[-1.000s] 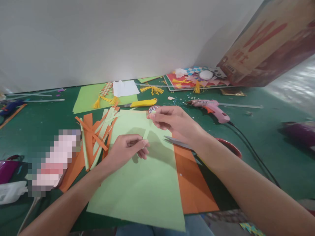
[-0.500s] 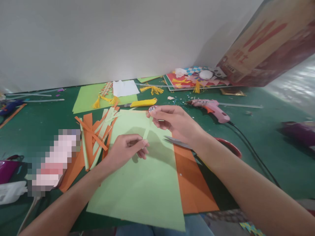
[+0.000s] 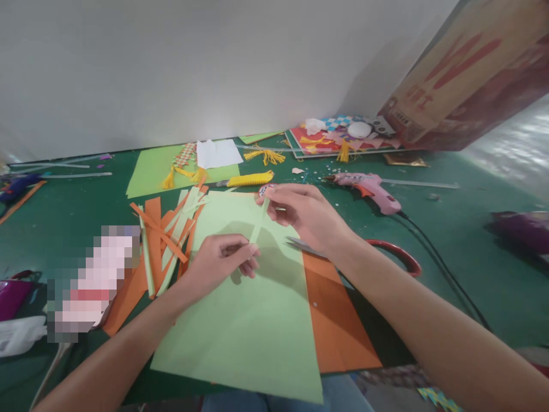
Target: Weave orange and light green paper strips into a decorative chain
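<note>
From my distant seat I compare with one second ago: the left hand (image 3: 221, 257) has stayed in its place, while the right forearm has shifted a little, so more of the red handle of the scissors (image 3: 305, 246) is uncovered. At the right fingertips, more of the pale green paper strip (image 3: 258, 224) can be seen — before, they covered much of its upper part.

The strip is in the air above the pale green sheet (image 3: 249, 332). Its long axis goes slanting, from the near left end to the far right end. The two hands grip it: the left one pinches the near end between thumb and fingers, the right hand (image 3: 309, 214) pinches the far end. A small spotted round thing (image 3: 265, 190) shows just beyond the right fingertips; I cannot tell if it is held.

I count one strip between the hands, one pair of scissors, one yellow cutter (image 3: 251, 179) and one pink glue gun (image 3: 371, 191) on the table (image 3: 450, 246). One orange sheet (image 3: 338, 326) lies partly under the green one. The cut strips (image 3: 171, 234) at left overlap — too many for a sure count.
</note>
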Demonstrator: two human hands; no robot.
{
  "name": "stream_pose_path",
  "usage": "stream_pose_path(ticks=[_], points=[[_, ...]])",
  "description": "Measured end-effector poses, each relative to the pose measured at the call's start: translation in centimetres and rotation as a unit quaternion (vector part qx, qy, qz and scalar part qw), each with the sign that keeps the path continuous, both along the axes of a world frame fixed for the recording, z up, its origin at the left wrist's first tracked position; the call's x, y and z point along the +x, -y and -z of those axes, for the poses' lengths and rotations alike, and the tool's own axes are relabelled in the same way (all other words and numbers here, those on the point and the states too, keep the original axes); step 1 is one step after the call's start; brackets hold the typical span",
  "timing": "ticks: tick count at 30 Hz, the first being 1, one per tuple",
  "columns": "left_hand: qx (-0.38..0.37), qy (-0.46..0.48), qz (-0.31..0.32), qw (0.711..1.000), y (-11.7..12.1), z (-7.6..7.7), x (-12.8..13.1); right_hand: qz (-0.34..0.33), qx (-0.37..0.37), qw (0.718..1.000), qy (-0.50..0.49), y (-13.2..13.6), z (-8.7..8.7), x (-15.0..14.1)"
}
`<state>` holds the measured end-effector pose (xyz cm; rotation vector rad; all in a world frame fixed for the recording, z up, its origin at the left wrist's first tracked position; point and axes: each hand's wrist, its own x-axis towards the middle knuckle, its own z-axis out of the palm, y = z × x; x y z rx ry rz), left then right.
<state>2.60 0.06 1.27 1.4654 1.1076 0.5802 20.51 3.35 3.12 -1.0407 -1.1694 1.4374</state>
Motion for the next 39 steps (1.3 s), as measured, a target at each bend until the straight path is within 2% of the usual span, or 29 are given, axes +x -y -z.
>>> stream_pose_path(ticks=[4,10,13,16,21,24,35,39], points=[[0.008,0.002,0.001,1.000,0.00,0.06,-0.04,-0.013,0.001,1.000,0.010,0.09,-0.22,-0.27],[0.015,0.005,-0.023,1.000,-0.06,-0.11,0.00,-0.106,0.001,0.985,0.139,0.21,-0.23,-0.47],[0.011,-0.002,-0.031,0.999,-0.04,-0.32,0.08,-0.134,0.016,0.977,0.163,0.20,-0.05,-0.50],[-0.006,0.016,-0.028,0.999,-0.03,-0.39,0.09,-0.124,0.017,0.978,0.167,0.17,-0.01,-0.52],[-0.070,0.097,-0.025,0.993,-0.18,0.05,-0.10,-0.118,0.021,0.978,0.172,0.21,-0.06,-0.47],[-0.083,0.105,-0.022,0.991,-0.21,0.17,-0.15,-0.119,0.022,0.978,0.172,0.27,-0.03,-0.45],[-0.038,0.055,-0.012,0.998,-0.10,-0.33,0.20,-0.106,0.025,0.979,0.171,0.31,-0.15,-0.54],[-0.018,0.061,-0.025,0.998,-0.10,-0.37,0.12,-0.135,0.040,0.972,0.186,0.32,0.01,-0.50]])
